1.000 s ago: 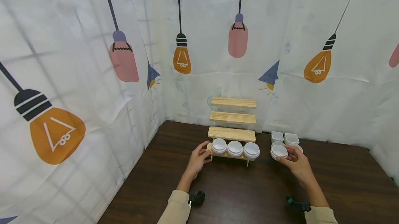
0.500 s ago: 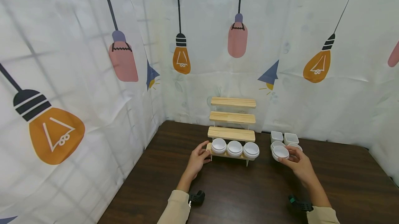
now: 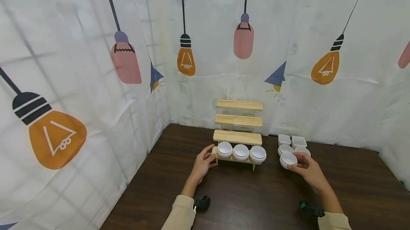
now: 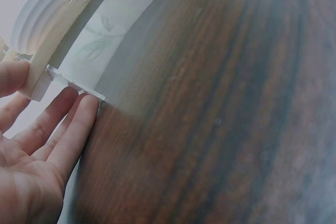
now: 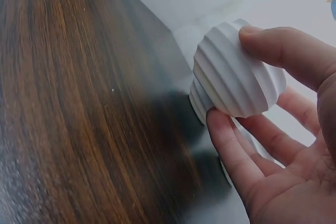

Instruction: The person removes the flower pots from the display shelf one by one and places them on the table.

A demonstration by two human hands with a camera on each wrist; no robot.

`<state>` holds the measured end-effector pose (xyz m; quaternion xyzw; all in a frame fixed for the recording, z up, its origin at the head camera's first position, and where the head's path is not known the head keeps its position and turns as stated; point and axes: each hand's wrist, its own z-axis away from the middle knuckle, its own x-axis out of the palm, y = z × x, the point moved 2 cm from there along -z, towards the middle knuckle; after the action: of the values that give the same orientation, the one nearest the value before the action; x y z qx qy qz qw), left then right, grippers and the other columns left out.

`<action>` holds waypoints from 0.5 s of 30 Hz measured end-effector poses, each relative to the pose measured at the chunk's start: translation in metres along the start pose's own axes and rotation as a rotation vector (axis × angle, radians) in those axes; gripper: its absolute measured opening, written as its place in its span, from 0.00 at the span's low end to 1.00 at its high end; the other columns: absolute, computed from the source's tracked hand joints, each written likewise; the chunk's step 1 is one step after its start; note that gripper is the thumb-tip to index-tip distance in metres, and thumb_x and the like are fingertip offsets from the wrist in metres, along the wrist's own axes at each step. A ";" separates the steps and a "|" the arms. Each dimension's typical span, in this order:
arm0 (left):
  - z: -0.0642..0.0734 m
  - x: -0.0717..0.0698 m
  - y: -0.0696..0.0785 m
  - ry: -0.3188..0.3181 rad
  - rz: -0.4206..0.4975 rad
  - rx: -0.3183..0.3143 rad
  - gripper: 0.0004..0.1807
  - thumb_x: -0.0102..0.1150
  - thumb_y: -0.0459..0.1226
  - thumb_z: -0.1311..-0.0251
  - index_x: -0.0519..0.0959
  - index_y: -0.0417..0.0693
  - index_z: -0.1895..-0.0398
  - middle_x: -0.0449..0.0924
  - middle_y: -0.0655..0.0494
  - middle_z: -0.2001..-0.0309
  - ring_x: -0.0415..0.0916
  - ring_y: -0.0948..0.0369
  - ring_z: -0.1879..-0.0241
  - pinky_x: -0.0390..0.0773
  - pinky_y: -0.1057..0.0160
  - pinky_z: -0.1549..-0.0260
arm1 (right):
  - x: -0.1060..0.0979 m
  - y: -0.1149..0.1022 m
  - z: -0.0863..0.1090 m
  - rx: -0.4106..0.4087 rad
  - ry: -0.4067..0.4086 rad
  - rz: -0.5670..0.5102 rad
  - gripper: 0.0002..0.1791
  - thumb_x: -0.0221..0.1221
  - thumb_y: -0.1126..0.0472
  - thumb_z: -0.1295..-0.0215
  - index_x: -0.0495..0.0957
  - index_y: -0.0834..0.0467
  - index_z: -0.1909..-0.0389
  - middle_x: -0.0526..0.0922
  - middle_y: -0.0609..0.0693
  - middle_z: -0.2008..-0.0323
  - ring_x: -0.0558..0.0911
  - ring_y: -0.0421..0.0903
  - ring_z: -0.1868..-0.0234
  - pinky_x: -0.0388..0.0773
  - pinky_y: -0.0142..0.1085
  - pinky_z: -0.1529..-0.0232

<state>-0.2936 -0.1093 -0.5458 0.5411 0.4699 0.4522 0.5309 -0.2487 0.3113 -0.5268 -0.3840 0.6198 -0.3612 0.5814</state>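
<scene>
A tiered display stand [image 3: 237, 137] with pale wooden shelves stands on the dark wooden table. Three white round ribbed pots [image 3: 241, 152] sit side by side on its lowest shelf. My left hand [image 3: 202, 160] pinches the left end of that shelf; in the left wrist view its thumb lies against the wood [image 4: 39, 80], and the other fingers reach beside the clear leg. With thumb and fingers, my right hand [image 3: 309, 171] grips another white ribbed pot [image 5: 236, 72], which looks raised off the table in the right wrist view.
Behind the gripped pot stand two round white pots, one on the left [image 3: 284, 149] and one on the right [image 3: 302, 150]. Two square white pots [image 3: 284, 139] are at the back. A patterned white curtain [image 3: 205, 91] borders the table at the back and left.
My right hand has drawn the gripped pot slightly toward me and to the right, away from the round pot behind it. The left hand stays at the shelf end.
</scene>
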 end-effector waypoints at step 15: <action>0.000 0.000 0.000 -0.001 0.003 -0.004 0.26 0.52 0.35 0.24 0.67 0.50 0.24 0.82 0.43 0.51 0.80 0.50 0.48 0.87 0.53 0.49 | 0.001 0.010 -0.002 -0.013 -0.035 0.012 0.35 0.71 0.58 0.36 0.69 0.64 0.32 0.80 0.42 0.50 0.81 0.31 0.58 0.82 0.28 0.59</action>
<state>-0.2941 -0.1097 -0.5462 0.5409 0.4682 0.4536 0.5315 -0.2509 0.3153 -0.5363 -0.3904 0.6140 -0.3467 0.5919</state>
